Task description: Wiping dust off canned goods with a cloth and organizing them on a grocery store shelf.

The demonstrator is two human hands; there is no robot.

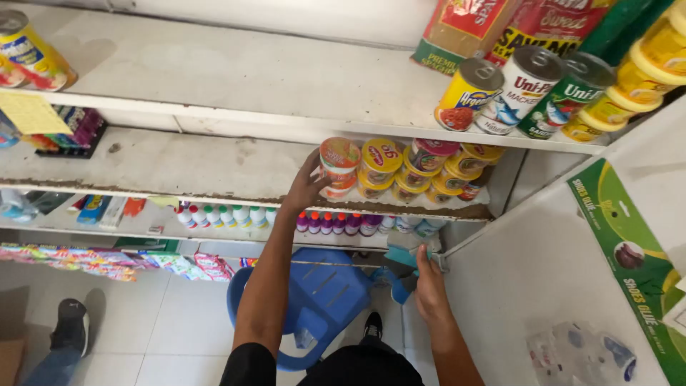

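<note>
1. Fingers of the left hand (306, 187) curl narrowly round the side of an orange-lidded cup (339, 166), gripping it where it stands on the middle shelf (179, 168); the thumb lies toward the shelf's front edge.
2. Fingers of the right hand (429, 282) close round a teal cloth (401, 257), held below the middle shelf, just beside the white side panel (529, 286).
3. The orange-lidded cup is the leftmost of a cluster: touching it on its right are yellow-lidded cups (381, 168), stacked in two layers, with a pink-lidded cup (431, 154) and more yellow ones behind, running to the shelf's right end.
4. Left of the cup the middle shelf is bare, dusty board, with a dark tray of small coloured packets (71, 132) at its far left end.
5. Above the middle shelf, a row of tins (525, 89) leans on the upper shelf, with stacked yellow tubs (636, 71) to their right.
6. Below the middle shelf, small white bottles (225, 216) and purple-capped bottles (332, 223) line a lower shelf.
7. Lower still, a blue plastic chair (321, 293) stands on the tiled floor under both forearms; a dark shoe (71, 325) of another person shows well apart to the left.
</note>
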